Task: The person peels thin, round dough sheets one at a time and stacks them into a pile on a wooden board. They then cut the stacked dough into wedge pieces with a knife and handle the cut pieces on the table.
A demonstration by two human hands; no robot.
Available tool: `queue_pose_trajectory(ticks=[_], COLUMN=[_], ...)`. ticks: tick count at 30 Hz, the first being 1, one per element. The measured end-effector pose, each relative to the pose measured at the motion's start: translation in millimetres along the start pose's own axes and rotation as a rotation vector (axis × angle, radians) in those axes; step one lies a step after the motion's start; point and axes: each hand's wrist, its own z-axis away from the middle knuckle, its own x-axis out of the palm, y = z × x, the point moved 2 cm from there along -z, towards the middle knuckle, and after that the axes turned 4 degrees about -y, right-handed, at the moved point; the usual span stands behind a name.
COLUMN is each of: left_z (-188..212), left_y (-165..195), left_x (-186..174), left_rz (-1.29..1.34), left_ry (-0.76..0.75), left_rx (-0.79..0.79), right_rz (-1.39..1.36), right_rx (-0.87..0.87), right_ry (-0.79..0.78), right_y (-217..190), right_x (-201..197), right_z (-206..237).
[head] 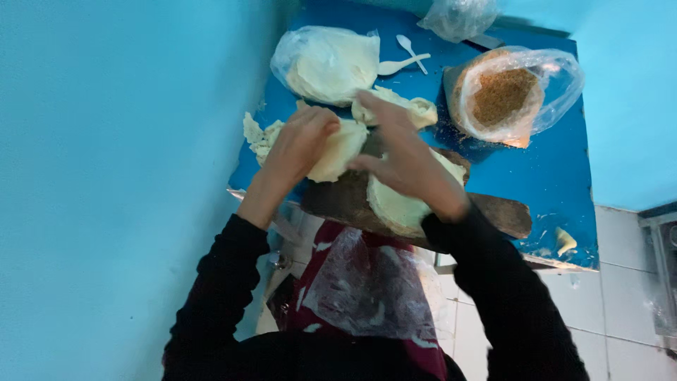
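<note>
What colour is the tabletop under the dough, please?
Bright blue tabletop, seen best in the head view.

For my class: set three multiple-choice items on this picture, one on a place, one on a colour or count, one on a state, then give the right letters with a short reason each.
1. Where does the bag of brown crumbs stand?
A. At the table's far right
B. On the floor
C. In the person's lap

2. What colour is the table top?
A. Red
B. Blue
C. White

3. What is the left hand doing?
A. Hanging at the person's side
B. Holding a spoon
C. Gripping a piece of pale dough

Answers:
1 A: the open bag stands at the far right of the table, beyond the wooden board.
2 B: the bare top shows blue around everything on it.
3 C: its fingers curl over the dough, with the right hand close beside it over the board.
</note>
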Motion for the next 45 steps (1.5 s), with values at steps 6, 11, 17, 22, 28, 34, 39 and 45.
queue_pose_trajectory(ticks=[6,11,17,22,28,34,39,45], left_z=[19,87,101,106,111,128,135,119], left_y=[28,63,112,140,149,131,112,121], left_x=[-15,25,54,62,68,50,26,23], left_rz=[-0.026,1.234,1.323,1.160,1.253,1.453,1.509,1.497], left_ry=[0.377,0.778,0.554,0.372,0.411,0.783,0.960,0.857], left_rx=[-0.127,-0.692,-0.944,-0.936,-0.934,-0.927,-0.907,-0.895], right_rz=[-0.265,-0.277,-0.347,-0.800,-1.051,-0.851,-0.545,-0.543], right_rx=[0.392,0.446,0.497,0.986,1.080,1.064,1.024,1.043], right_ry=[-0.250,-0.059,-0.080,0.195,0.456,0.603,0.354,0.222], right_y=[38,7,-47,-17,1,13,16,12], right_x=[48,14,6,-16,-39,-92,-113,-79], right_z=[-56,-43,37,84,104,107,81,59])
